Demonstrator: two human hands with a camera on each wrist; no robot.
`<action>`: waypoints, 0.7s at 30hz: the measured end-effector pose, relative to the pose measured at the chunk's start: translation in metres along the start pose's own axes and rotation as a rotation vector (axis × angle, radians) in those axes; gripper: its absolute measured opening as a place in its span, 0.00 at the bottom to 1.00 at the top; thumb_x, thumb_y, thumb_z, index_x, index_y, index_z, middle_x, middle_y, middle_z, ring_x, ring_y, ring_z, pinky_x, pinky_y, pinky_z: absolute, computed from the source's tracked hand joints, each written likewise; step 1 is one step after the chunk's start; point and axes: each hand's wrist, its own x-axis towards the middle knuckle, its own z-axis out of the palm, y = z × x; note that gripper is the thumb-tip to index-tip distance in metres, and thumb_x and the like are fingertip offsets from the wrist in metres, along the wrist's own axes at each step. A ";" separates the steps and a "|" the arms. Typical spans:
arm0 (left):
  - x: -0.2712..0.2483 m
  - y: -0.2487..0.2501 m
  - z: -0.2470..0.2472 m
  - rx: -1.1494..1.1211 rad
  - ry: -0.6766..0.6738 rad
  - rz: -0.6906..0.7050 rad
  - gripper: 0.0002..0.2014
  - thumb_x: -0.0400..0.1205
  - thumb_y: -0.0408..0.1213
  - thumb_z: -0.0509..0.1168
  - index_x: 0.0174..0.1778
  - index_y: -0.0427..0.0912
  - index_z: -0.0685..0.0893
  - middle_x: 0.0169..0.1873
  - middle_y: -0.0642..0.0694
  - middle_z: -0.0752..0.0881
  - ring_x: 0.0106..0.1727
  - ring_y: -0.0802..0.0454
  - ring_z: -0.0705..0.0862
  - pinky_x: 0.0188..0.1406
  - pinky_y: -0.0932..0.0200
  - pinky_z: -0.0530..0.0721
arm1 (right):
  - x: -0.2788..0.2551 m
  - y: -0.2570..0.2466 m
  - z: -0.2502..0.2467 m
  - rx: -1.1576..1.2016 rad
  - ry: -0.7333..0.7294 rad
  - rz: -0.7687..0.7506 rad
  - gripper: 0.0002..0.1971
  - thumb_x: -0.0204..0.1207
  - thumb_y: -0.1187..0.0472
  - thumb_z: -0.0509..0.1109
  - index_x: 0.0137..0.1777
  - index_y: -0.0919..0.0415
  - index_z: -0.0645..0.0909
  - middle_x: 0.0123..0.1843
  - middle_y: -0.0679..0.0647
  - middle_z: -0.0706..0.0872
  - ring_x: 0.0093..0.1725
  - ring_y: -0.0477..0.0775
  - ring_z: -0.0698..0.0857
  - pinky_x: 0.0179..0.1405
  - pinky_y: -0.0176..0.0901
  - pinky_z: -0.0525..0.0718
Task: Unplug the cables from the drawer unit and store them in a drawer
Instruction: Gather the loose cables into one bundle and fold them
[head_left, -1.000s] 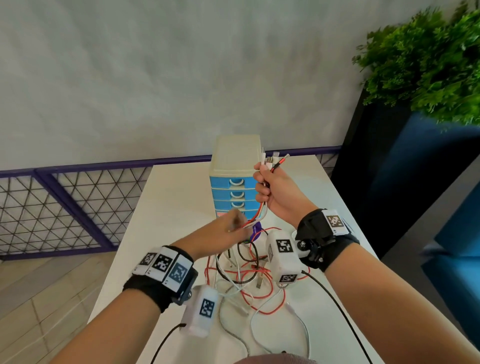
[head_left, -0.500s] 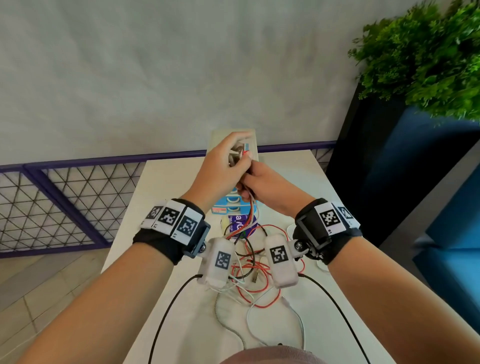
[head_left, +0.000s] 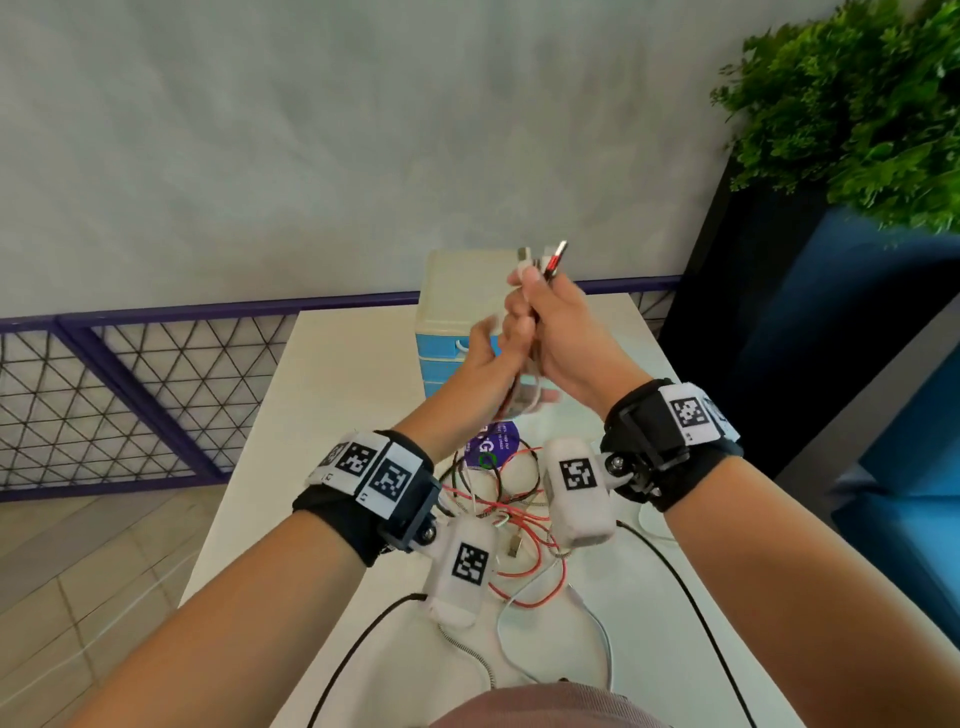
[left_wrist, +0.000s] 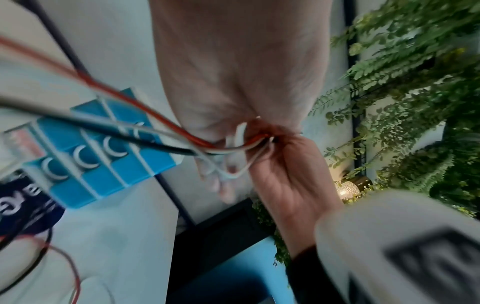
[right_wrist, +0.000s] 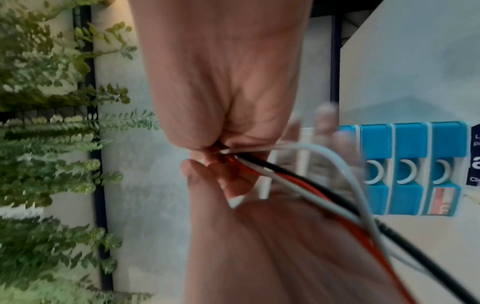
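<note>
The drawer unit (head_left: 457, 291) has a cream top and blue drawers (left_wrist: 103, 154) and stands at the far side of the white table (head_left: 337, 415). My right hand (head_left: 550, 322) grips a bundle of red, white and black cables (right_wrist: 298, 176) in a fist, raised in front of the unit. Their plug ends (head_left: 548, 260) stick up out of it. Just below, my left hand (head_left: 488, 364) lies against the hanging cables with its blurred fingers (right_wrist: 324, 117) spread. The rest of the cables (head_left: 519, 519) lie tangled on the table under my wrists.
A round purple card (head_left: 493, 441) lies on the table before the unit. A purple mesh fence (head_left: 130, 389) runs along the left. A green plant (head_left: 857, 104) on a dark blue stand is at the right. A grey wall is behind.
My left hand has dropped from the plug ends to below my right hand. My right hand has kept its grip on the bundle, and the plug ends now show above it.
</note>
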 end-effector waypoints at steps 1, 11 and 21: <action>-0.001 -0.002 0.002 -0.036 -0.064 -0.004 0.21 0.86 0.51 0.54 0.68 0.42 0.64 0.43 0.45 0.85 0.40 0.48 0.89 0.46 0.57 0.88 | 0.000 -0.004 -0.002 0.062 0.006 0.003 0.10 0.88 0.56 0.54 0.49 0.60 0.72 0.29 0.49 0.71 0.24 0.46 0.71 0.28 0.42 0.77; 0.009 -0.051 -0.016 0.800 -0.240 0.195 0.15 0.85 0.49 0.60 0.50 0.39 0.77 0.39 0.39 0.81 0.43 0.43 0.81 0.45 0.51 0.78 | -0.013 0.013 -0.014 -0.379 0.062 0.020 0.09 0.88 0.55 0.52 0.51 0.57 0.69 0.28 0.47 0.64 0.21 0.43 0.62 0.18 0.36 0.61; -0.005 -0.085 -0.028 1.014 -0.027 0.500 0.27 0.78 0.52 0.66 0.73 0.52 0.70 0.68 0.51 0.74 0.70 0.55 0.70 0.70 0.56 0.65 | 0.006 0.019 -0.052 -0.248 0.353 -0.293 0.07 0.87 0.58 0.53 0.47 0.54 0.66 0.29 0.44 0.65 0.23 0.41 0.63 0.21 0.33 0.66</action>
